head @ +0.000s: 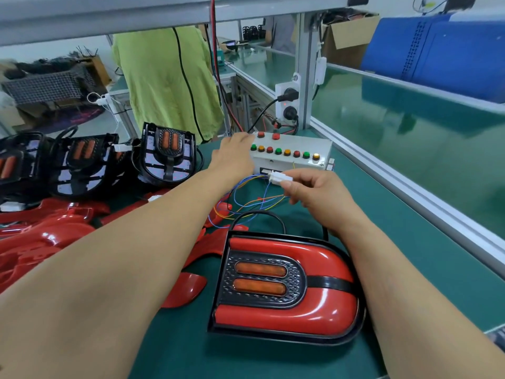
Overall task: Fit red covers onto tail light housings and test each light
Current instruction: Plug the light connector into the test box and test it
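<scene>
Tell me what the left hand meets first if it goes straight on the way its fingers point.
Probably the left red button in the top row of the white test box. The left hand reaches over the box's far left corner, fingers aimed at it; depth is unclear.

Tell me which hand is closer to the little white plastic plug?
Right. The right hand pinches the white plastic plug; the left hand is farther back, at the white button box.
</scene>
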